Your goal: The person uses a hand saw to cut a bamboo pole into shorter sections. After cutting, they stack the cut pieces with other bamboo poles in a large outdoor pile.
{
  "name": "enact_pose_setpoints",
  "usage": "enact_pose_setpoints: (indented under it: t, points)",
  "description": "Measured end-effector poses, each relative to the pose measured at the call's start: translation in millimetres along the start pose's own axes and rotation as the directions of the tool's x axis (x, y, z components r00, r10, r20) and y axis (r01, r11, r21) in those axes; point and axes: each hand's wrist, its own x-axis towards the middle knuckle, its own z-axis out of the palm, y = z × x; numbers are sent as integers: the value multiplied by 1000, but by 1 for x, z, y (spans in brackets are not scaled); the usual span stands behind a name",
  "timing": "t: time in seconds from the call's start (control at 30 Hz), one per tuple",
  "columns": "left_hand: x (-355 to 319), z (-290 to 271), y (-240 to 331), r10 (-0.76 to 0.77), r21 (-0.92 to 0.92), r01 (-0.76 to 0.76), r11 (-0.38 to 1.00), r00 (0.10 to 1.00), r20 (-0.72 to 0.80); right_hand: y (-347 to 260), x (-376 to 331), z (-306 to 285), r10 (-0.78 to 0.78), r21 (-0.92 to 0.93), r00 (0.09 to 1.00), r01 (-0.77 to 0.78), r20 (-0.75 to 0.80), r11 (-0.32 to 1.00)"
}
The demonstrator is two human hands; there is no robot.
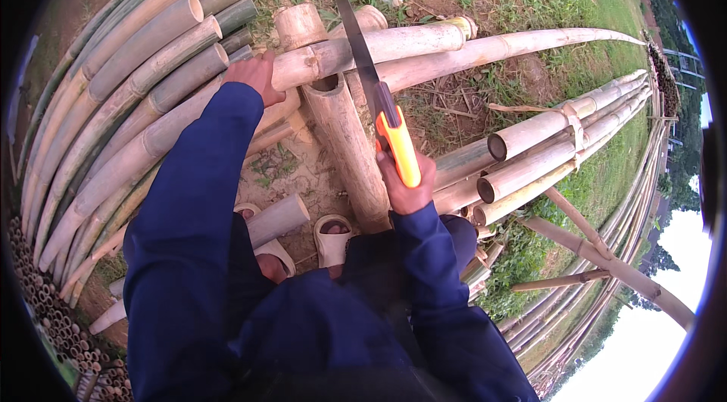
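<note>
In my right hand (407, 184) is the orange-and-black handle of a hand saw (399, 146), fingers wrapped round it. The saw's long dark blade points away from me and crosses a thick pale bamboo pole (322, 61); whether its teeth have cut in I cannot tell. My left hand (256, 76) is closed over that same pole, left of the blade. Beneath the pole, an open-topped bamboo post (344, 148) slants toward me. A short bamboo stump (299, 26) stands just beyond the pole.
Long bamboo poles (163, 61) lie stacked on the left. More poles (530, 167) stretch away at the right, beside a slanted bamboo support (621, 269). A short bamboo piece (279, 220) lies by my sandals (332, 243). Many cut ends (64, 334) show at lower left.
</note>
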Motion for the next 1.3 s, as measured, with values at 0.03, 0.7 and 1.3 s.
enact_pose_setpoints:
  t: [0.03,0.7,1.3]
  points:
    - [1,-7,4,21,9,-21,1000,1000,-1,4,17,10,-94,29,995,94,-15,995]
    - [-1,0,-14,-14,5,14,1000,1000,26,0,-47,-27,42,-55,999,-41,6,998]
    - [-4,0,-12,-43,7,43,999,998,55,-16,-104,-50,86,-67,996,-85,18,994]
